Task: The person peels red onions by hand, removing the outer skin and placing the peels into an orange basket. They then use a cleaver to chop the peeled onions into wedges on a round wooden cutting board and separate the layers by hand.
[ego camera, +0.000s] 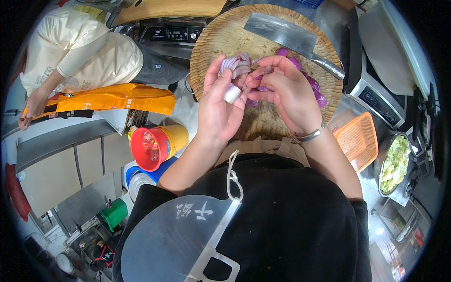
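My left hand (220, 109) holds a partly sliced red onion (236, 65), its pale, thin layers showing above the thumb. A whitish onion piece (232, 93) sits lower in the same hand. Close beside it, my right hand (290, 93) has its fingers bent around small onion pieces, partly hidden by the fingers. Both hands are over a round wooden chopping block (218, 38). Purple onion peelings (319, 91) lie on the block, right of and behind my right hand. A cleaver (282, 33) rests flat across the block's far side, its metal handle towards the right.
At the left a co-worker (84, 53) holds an orange apron (116, 100). A red bucket (141, 149) with plastic bottles stands left of me. To the right are an orange plastic basket (363, 141), a bowl of chopped cabbage (394, 165) and an induction cooker (380, 104) bearing a large pot.
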Demonstrator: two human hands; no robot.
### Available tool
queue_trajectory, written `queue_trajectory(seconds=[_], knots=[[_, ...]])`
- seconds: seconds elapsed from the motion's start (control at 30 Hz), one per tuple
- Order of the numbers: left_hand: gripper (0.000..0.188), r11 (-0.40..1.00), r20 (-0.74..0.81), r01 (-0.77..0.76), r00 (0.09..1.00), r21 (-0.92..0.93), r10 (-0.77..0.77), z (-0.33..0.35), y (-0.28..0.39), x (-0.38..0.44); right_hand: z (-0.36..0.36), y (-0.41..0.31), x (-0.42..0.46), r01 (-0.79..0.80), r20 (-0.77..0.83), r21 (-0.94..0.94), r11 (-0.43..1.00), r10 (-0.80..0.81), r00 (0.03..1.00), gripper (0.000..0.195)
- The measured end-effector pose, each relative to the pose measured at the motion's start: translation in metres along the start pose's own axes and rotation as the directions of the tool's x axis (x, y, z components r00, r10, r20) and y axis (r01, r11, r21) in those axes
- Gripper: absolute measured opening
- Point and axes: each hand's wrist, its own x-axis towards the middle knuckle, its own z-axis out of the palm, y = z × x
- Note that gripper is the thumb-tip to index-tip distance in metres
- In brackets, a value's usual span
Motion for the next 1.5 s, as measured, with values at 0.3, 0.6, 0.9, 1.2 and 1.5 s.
queue_trajectory(seconds=[0.3, 0.6, 0.9, 1.2, 1.5], knots=[[0.036, 0.984, 0.162, -0.142, 0.979, 0.107, 0.124, -0.005, -0.008, -0.001, 0.004, -0.001, 0.0, -0.116, 0.101, 0.108, 0.987, 0.105, 0.989, 0.026], [0.031, 0.968, 0.267, -0.199, 0.951, 0.154, 0.153, -0.013, -0.014, 0.001, 0.0, 0.007, 0.005, -0.119, 0.049, 0.176, 0.977, 0.112, 0.993, 0.027], [0.035, 0.998, 0.038, 0.056, 0.998, -0.007, -0.055, 0.008, 0.002, -0.004, 0.008, 0.0, -0.013, 0.489, 0.123, -0.693, 0.53, -0.581, 0.805, 0.023], [0.03, 0.995, 0.084, 0.088, 0.992, 0.042, -0.092, 0.007, -0.002, -0.005, 0.004, 0.002, 0.0, 0.568, 0.372, -0.811, 0.14, -0.626, 0.685, 0.024], [0.03, 0.993, 0.008, 0.116, 0.993, -0.004, -0.116, 0.009, -0.003, -0.005, 0.001, 0.002, 0.001, 0.615, 0.419, -0.779, 0.123, -0.628, 0.656, 0.024]])
